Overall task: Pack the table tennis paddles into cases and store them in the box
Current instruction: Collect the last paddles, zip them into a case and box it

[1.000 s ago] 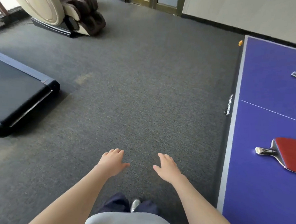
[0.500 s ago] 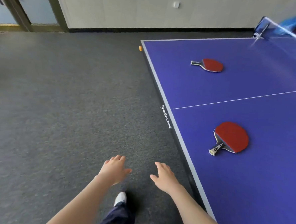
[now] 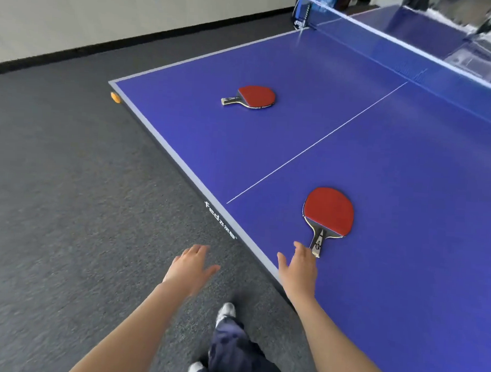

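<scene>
Two red-faced paddles lie flat on the blue table tennis table. The near paddle has its handle pointing toward me. My right hand is over the table's near edge, fingers spread, fingertips just short of that handle's end and holding nothing. The far paddle rests near the table's left corner with its handle pointing left. My left hand hovers open above the carpet, left of the table edge. No case or box can be made out.
The net crosses the table at the upper right, with blurred items beyond it. An orange ball lies on the grey carpet by the far left table corner. A wall with black skirting runs along the back. My legs and shoes are below.
My view has swung right and closer to the table. My right hand has moved from over the carpet to over the table edge, close to the near paddle's handle.
</scene>
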